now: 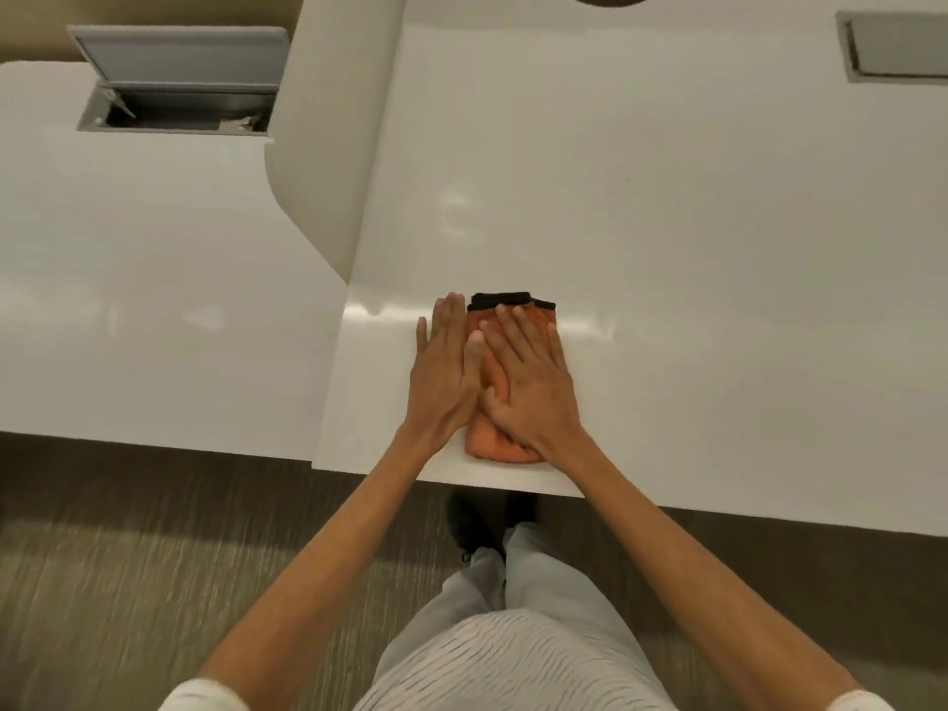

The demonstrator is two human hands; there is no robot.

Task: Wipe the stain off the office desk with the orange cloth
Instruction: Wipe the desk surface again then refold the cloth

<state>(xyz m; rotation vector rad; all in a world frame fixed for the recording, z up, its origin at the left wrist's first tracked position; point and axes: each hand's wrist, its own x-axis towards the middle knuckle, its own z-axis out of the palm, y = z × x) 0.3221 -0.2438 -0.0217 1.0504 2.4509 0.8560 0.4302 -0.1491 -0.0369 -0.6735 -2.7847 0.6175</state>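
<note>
An orange cloth [493, 443] with a black edge lies folded on the white office desk [692, 279], close to the front edge. My right hand [528, 382] lies flat on top of the cloth with fingers spread, pressing it down. My left hand [445, 366] rests flat beside it on the left, palm on the desk and thumb side touching the cloth's left edge. Most of the cloth is hidden under my hands. No stain shows on the desk surface around the cloth.
A second white desk [154, 300] adjoins on the left, with an open grey cable hatch [179, 84] at its back. Another hatch [895, 46], shut, sits at the far right. A curved divider [328, 146] rises between the desks. Carpeted floor and my legs lie below.
</note>
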